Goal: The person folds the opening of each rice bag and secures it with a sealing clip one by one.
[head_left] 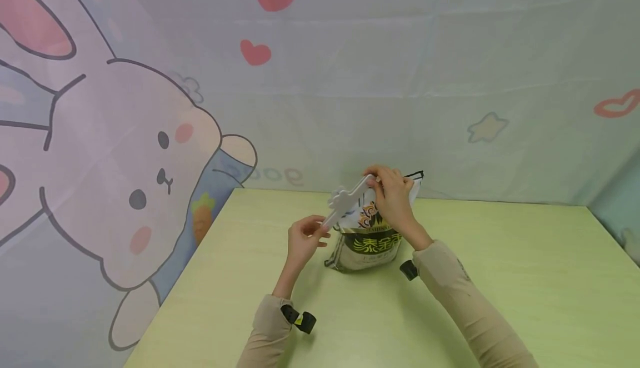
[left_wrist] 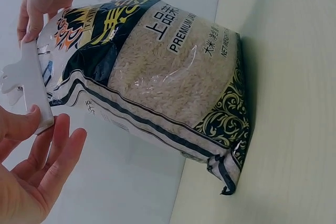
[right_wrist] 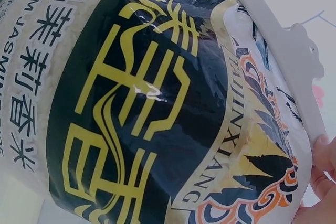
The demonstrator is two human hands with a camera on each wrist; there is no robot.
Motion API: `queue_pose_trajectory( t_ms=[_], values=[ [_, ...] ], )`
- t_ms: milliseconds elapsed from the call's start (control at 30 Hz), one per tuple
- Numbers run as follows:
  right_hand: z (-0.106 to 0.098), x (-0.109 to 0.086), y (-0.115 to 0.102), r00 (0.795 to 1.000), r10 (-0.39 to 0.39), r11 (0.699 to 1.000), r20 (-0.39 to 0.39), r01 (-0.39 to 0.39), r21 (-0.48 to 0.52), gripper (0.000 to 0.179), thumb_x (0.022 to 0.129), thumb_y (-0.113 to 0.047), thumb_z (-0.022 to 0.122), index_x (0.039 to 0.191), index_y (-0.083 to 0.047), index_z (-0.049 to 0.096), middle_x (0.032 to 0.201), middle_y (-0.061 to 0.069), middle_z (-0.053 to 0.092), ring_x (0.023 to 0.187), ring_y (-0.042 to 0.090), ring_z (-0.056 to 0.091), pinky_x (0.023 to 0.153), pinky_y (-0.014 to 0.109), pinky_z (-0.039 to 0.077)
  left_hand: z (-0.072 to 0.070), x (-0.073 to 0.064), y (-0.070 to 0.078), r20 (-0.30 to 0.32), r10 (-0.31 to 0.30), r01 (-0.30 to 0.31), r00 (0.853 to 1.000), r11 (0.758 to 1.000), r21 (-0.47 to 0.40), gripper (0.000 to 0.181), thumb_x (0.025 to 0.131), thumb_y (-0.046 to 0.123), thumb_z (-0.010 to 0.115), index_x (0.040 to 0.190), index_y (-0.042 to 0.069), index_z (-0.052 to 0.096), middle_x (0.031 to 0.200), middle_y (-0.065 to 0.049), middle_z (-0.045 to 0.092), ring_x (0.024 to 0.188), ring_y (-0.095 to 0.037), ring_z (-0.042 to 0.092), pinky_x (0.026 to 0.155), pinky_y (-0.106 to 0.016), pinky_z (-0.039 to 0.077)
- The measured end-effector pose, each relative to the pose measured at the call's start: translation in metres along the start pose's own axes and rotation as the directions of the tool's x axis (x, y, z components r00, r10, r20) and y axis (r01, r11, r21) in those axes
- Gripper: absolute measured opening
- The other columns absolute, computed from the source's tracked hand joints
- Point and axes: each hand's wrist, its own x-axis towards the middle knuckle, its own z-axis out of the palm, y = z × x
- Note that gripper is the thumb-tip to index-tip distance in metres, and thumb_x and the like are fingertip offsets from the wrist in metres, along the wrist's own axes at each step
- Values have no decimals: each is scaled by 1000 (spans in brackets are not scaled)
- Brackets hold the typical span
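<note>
A bag of rice (head_left: 372, 243), part clear and part printed in black and gold, stands on the table, its top leaning right. Across its upper end lies a long white bag clip (head_left: 345, 201) with a cloud-shaped bump, tilted up to the right. My left hand (head_left: 303, 241) pinches the clip's lower end between thumb and fingers, as the left wrist view also shows. At the upper end, my right hand (head_left: 395, 198) grips the clip and the bag's top edge. Whether the clip is fastened, I cannot tell. Rice grains (left_wrist: 157, 72) show through the clear plastic.
The pale yellow-green table (head_left: 500, 279) extends to both sides of the bag. Behind it hangs a cloth backdrop (head_left: 350, 79) with a rabbit, hearts and a star. Black wrist cameras sit on both sleeves (head_left: 272, 321).
</note>
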Motion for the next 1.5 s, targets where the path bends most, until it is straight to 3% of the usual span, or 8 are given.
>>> queue_pose_trajectory(
  t_ms=[333,467,733,833,967,1067,1267,1500],
  values=[
    [1,0,-2,1000,17,1000,3,-17,3,15,87,-13,51,98,-7,60,93,10,62,75,24,39,71,41,14,0,8,-26,-30,-46,45,998,999,-25,16,78,-5,62,94,-10,63,83,-34,62,68,-37,65,52,-34,54],
    [1,0,-3,1000,18,1000,4,-18,10,15,87,-13,51,98,-7,59,93,10,61,75,24,38,72,42,14,0,7,-26,-30,-47,46,998,998,-36,17,78,-6,61,95,-11,63,84,-34,61,70,-42,63,53,-34,54],
    [2,-2,-1,1000,9,999,2,-9,37,17,87,-12,53,101,-6,59,91,10,60,77,25,40,73,42,14,-2,-2,-6,-16,-66,65,998,997,-49,19,80,-6,59,97,-12,61,87,-33,60,73,-42,63,55,-37,54],
    [2,-3,0,1000,-4,999,-3,5,47,18,86,-11,54,103,-6,59,92,10,61,77,24,40,73,42,14,-3,-2,-7,3,-74,75,997,995,-62,20,81,-6,58,99,-12,60,88,-33,60,74,-41,63,55,-38,54],
    [1,-5,0,999,-32,998,-8,32,58,21,87,-11,54,106,-5,59,96,11,61,79,25,41,73,44,15,-5,2,-19,35,-92,94,995,992,-83,22,82,-3,58,102,-10,60,92,-35,59,78,-43,63,55,-37,54],
    [-1,-6,2,998,-59,998,-3,59,31,23,87,-10,55,109,-7,59,102,12,61,85,27,44,73,45,17,-6,4,-29,44,-110,113,993,990,-83,23,82,1,59,105,-7,61,95,-34,59,77,-34,65,54,-36,54],
    [-5,-8,11,994,-105,993,30,106,-48,30,87,-11,56,116,-13,56,109,11,61,89,27,47,73,47,19,-6,4,-30,45,-111,113,993,992,-59,25,83,4,60,107,-4,61,97,-29,61,71,-7,62,55,-36,54],
    [-10,-7,17,986,-145,986,81,152,-75,35,86,-11,55,120,-16,53,108,9,62,89,28,47,77,51,19,-4,5,-30,42,-131,134,990,989,-64,25,83,3,59,107,-4,61,95,-28,59,70,-7,63,56,-35,54]
  ],
)
